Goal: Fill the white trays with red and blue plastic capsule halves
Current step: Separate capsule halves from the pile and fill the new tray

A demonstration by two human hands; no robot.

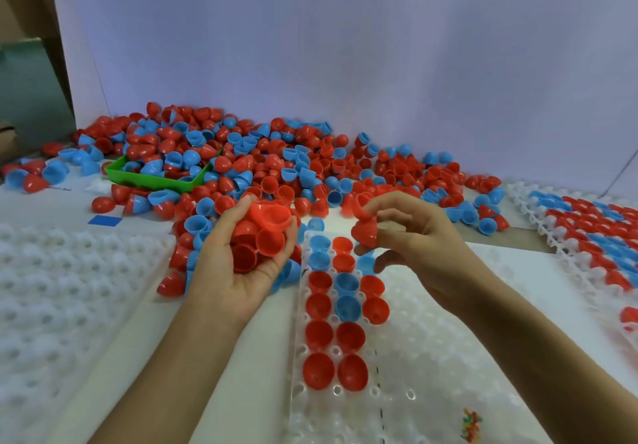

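My left hand (228, 271) is cupped palm up and holds a cluster of several red capsule halves (262, 233) just left of the middle white tray (431, 357). My right hand (417, 240) hovers over that tray's far end and pinches a red capsule half (365, 233) between thumb and fingers. The tray's left columns hold red halves (319, 335) and blue halves (347, 305), open side up. A large loose pile of red and blue halves (276, 160) covers the table behind the hands.
A green bin (152, 181) of halves sits in the pile at the left. An unfilled white tray (62, 298) lies at the left, and a tray filled with halves (593, 229) at the right. A white wall (310, 46) backs the table. A small coloured item (471, 424) lies near the front.
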